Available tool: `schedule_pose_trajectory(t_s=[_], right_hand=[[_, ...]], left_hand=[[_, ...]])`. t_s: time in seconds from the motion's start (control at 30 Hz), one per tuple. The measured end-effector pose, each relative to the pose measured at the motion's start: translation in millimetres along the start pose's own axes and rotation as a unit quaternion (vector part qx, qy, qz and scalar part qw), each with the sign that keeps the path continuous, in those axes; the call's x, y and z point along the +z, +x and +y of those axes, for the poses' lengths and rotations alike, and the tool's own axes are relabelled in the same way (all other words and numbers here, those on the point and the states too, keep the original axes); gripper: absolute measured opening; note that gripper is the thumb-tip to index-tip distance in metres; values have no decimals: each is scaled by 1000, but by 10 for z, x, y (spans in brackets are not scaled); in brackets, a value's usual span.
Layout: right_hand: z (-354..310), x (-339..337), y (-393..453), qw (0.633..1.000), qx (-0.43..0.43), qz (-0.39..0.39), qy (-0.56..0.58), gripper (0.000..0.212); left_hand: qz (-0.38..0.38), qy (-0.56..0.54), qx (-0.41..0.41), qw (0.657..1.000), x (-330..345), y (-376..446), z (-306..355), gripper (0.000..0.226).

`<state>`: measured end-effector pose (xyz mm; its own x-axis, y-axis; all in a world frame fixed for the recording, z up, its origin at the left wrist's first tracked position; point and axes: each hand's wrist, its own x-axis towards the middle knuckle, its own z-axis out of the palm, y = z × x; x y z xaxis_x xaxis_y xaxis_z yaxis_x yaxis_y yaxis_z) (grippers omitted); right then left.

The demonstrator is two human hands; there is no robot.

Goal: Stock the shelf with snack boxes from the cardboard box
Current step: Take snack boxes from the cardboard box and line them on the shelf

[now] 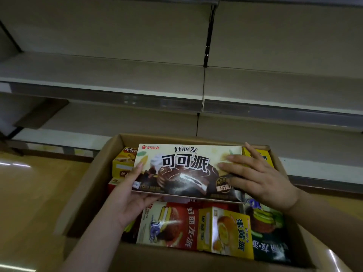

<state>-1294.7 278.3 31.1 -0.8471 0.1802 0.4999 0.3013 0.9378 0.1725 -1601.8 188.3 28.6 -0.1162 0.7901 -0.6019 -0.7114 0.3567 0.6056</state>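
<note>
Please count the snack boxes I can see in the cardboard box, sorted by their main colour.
Brown and cream box, held by both hands: 1
Yellow boxes: 3
Red boxes: 2
Green box: 1
Total: 7

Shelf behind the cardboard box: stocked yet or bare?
Bare where visible: the shelf boards show no boxes. The snack boxes remain in the cardboard box.
</note>
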Motion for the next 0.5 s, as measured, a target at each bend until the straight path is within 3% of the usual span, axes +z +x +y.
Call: schedule_pose_trajectory(t_s=[0.07, 0.13, 0.17, 0.2, 0.23, 0.27, 0.3, 0.37, 0.43, 0.5], right_hand=[[-47, -1, -2, 998, 60, -12, -20, 45], [-112, 9, 26, 977, 213, -14, -23, 58], [-170, 14, 32, 940, 339, -20, 13, 66], [-240, 25, 32, 878, 468, -48, 91, 72], [-316, 25, 22, 803, 555, -94, 195, 76], [-390, 53, -5, 732, 583, -175, 306, 80], [-446, 68, -25, 696, 540, -290, 374, 84], [-508, 140, -47, 675, 422, -448, 407, 87], [-523, 213, -10, 686, 387, -480, 386, 86], [-502, 292, 32, 659, 406, -478, 416, 90]], left_hand=[[7, -13, 17, 1000, 15, -12, 10, 41], [25, -24, 43, 998, 31, -27, 62, 33], [35, -32, 57, 997, 34, -30, 88, 31], [44, -40, 68, 996, 29, -32, 107, 29], [49, -45, 75, 995, 25, -25, 114, 28], [53, -48, 79, 994, 21, -26, 116, 27], [57, -48, 78, 994, 18, -26, 106, 25], [60, -42, 72, 995, 27, -3, 86, 24], [63, -34, 68, 995, 40, 29, 61, 22], [66, -26, 64, 995, 47, 64, 32, 20]])
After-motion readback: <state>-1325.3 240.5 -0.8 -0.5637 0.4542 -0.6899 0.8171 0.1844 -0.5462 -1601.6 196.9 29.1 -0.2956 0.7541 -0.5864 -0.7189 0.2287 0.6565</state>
